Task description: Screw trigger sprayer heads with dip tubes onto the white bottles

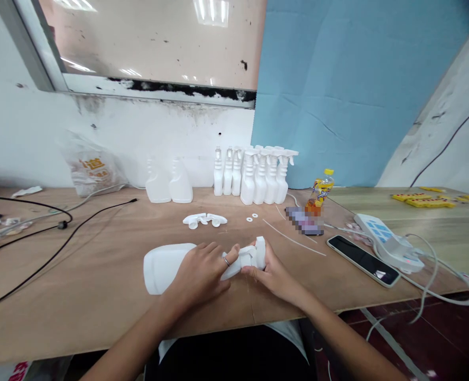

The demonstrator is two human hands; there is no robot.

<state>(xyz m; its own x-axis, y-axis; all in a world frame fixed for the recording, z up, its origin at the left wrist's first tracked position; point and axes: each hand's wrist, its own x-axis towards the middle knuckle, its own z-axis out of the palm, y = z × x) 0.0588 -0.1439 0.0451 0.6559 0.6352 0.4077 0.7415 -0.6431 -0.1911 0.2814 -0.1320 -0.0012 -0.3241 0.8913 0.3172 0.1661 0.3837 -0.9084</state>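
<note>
A white spray bottle (165,267) lies on its side low over the table, its base pointing left. My left hand (204,270), with a ring on one finger, is wrapped round the bottle near its neck. At the neck end, my right hand (276,272) grips the white trigger spray head (250,256); part of that head is covered by my fingers. Beyond my hands lie two loose trigger heads (204,219), two small white washers (252,217) and thin white tubes (293,236). Whether the held head is fully seated cannot be made out.
Along the wall stand two white bottles without heads (181,189) and several with spray heads (260,185). To the right are a drink bottle (320,193), a blurred purple item (303,221), a phone (363,260) and a power strip (388,241). A black cable (71,241) crosses the left side.
</note>
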